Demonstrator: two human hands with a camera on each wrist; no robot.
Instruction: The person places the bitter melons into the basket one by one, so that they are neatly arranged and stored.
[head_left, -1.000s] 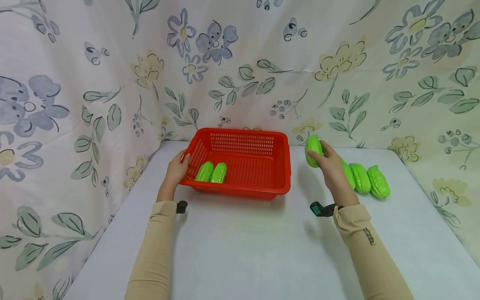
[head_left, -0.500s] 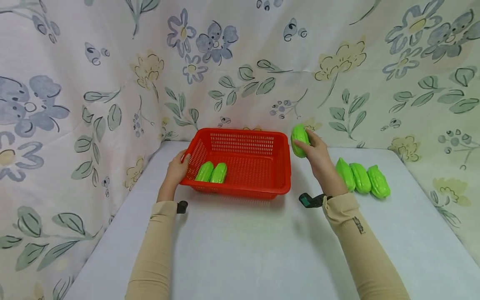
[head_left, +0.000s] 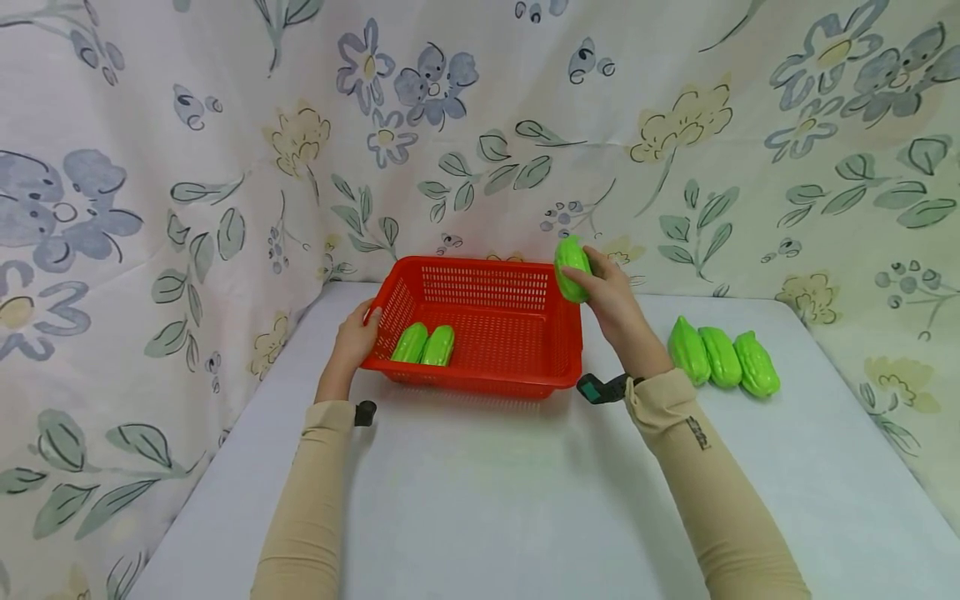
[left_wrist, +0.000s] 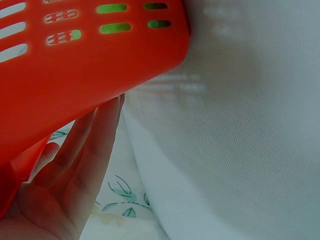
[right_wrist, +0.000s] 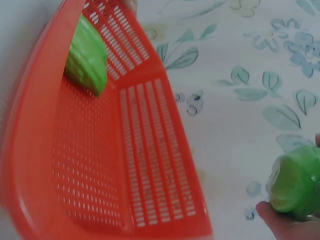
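My left hand [head_left: 356, 335] grips the left rim of a red plastic basket [head_left: 480, 379]; in the left wrist view its fingers [left_wrist: 95, 150] lie along the basket's outer wall, below the rim. Two glossy bright green bitter melons [head_left: 437, 346] lie side by side in the basket's front left corner. My right hand [head_left: 611, 296] holds another green bitter melon [head_left: 572, 268] between thumb and fingers, raised over the basket's right rim. The right wrist view shows this held melon [right_wrist: 297, 182] at its right edge, with most of the hand cut off.
On the white table [head_left: 465, 500], right of the basket, three more green bitter melons [head_left: 722, 357] lie in a row. A floral cloth [head_left: 480, 125] hangs behind the table and along its left side. Each wrist wears a small black camera [head_left: 600, 389].
My right hand has carried its bitter melon leftward and up, from right of the basket to over its right rim. The left hand and basket have stayed in place.
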